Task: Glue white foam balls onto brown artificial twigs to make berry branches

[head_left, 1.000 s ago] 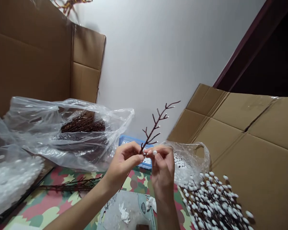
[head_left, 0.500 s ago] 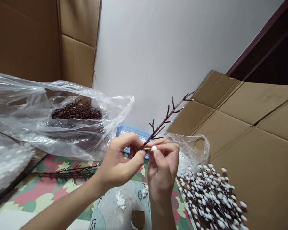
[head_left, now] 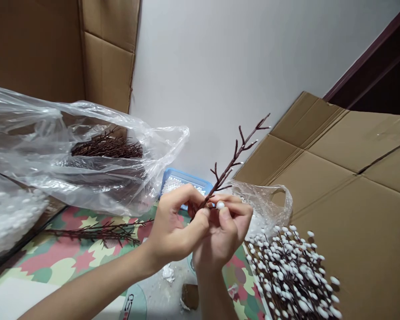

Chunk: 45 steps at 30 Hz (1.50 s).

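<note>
My left hand (head_left: 178,224) is closed around the lower part of a dark brown twiggy branch (head_left: 231,162), which slants up to the right. Between the thumb and fingers of my right hand (head_left: 220,238) is a small white foam ball (head_left: 220,205). The ball sits at the end of a short side twig, close beside my left thumb; fingers hide the exact contact. Several upper twig ends carry white tips. Below the hands, a board holds a white paste-like blob (head_left: 168,273) and a small brown block (head_left: 190,295).
Behind my hands is a blue tray (head_left: 193,177) of white balls. Bare branches (head_left: 96,233) lie left on the camouflage-patterned cloth, near a clear plastic bag (head_left: 120,191). White-tipped branches (head_left: 293,271) are piled on the right. Bagged white balls (head_left: 10,218) sit far left; cardboard (head_left: 360,195) stands right.
My right hand has come closer to my left, bringing the white ball against the side twig. Both hands and the branch have shifted slightly right in view.
</note>
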### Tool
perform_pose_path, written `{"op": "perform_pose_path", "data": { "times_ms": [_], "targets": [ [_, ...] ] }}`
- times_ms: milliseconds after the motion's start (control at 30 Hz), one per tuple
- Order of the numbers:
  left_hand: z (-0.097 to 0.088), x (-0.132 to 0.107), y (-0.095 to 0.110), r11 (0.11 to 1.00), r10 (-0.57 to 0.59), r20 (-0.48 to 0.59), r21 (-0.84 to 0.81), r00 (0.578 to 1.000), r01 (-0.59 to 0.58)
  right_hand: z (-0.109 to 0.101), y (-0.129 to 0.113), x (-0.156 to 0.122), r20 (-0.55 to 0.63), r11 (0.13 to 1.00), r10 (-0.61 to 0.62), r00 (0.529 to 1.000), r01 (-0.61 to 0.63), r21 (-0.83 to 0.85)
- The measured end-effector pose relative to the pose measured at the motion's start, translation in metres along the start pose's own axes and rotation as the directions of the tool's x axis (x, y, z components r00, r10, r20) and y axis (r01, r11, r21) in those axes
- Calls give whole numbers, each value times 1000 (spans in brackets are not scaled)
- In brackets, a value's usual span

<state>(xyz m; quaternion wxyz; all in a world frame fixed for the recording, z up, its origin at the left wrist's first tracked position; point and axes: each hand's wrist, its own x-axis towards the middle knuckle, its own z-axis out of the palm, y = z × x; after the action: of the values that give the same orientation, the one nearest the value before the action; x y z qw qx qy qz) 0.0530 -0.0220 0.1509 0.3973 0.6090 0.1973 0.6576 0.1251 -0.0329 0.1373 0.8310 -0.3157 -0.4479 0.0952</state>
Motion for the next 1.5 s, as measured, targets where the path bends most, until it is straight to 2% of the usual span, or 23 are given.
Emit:
{"op": "perform_pose_path", "data": {
  "times_ms": [300, 600, 767, 1300, 1500],
  "targets": [
    [3, -5, 1, 1000, 15, -16, -24, 1000, -16, 3, -2, -4, -25, 998, -66, 997, 67, 19],
    [4, -5, -1, 999, 34, -33, -22, 999, -35, 1, -1, -4, -20, 987, -125, 992, 122, -107],
    [4, -7, -1, 997, 72, -33, 22, 997, -71, 0, -2, -4, -20, 987, -133, 991, 130, -94],
    [5, -11, 0, 973, 221, -42, 84, 974, -217, 0, -4, -4, -8, 955, -267, 964, 263, -137],
    [6, -10, 0, 970, 230, -43, 86, 972, -226, 0, -4, -5, -17, 957, -256, 966, 251, -142]
  ]
}}
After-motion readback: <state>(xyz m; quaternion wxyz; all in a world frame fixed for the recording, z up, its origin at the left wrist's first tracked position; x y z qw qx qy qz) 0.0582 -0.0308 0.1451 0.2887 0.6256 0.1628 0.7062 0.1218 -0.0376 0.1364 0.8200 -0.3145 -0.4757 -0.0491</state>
